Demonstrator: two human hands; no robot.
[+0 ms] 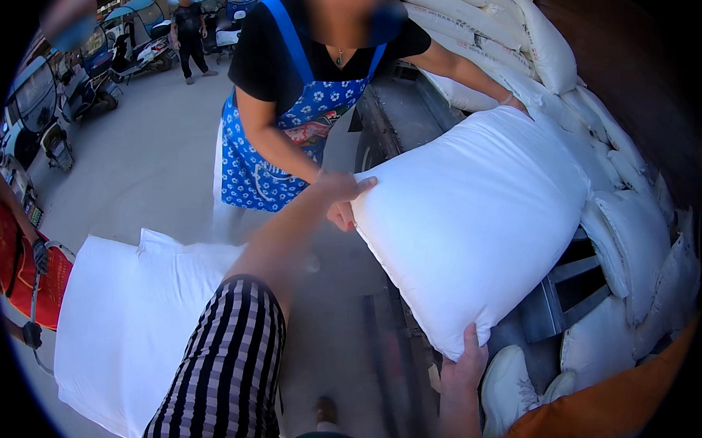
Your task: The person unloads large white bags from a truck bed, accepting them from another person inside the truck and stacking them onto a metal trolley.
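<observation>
Probably heavy, the large white sack (468,224) stretches between the two hands and away beyond the right one, its plump, sagging body suggesting a loose filling in a soft, smooth skin that could slip under a weak grip. Its edges and gathered corners look like the best places to take hold: the left hand (340,189) is clamped on the near left corner, thumb on top, and the right hand (464,369) grips the lower corner, though the undersides of both grips are hidden. Across from them, a co-worker (293,99) in a blue flowered apron has one hand just below the left hand and the other at the sack's far end. Right of the right hand are white shoes (504,394) and a dark metal frame (541,309), with stacked sacks (632,231) rising beyond. Below and left of the left hand stands another bulky white load (139,319), beside someone in red (50,284). Grey pavement (145,171) spreads left of the hands, out to parked scooters (143,49) and a standing person (189,32).
</observation>
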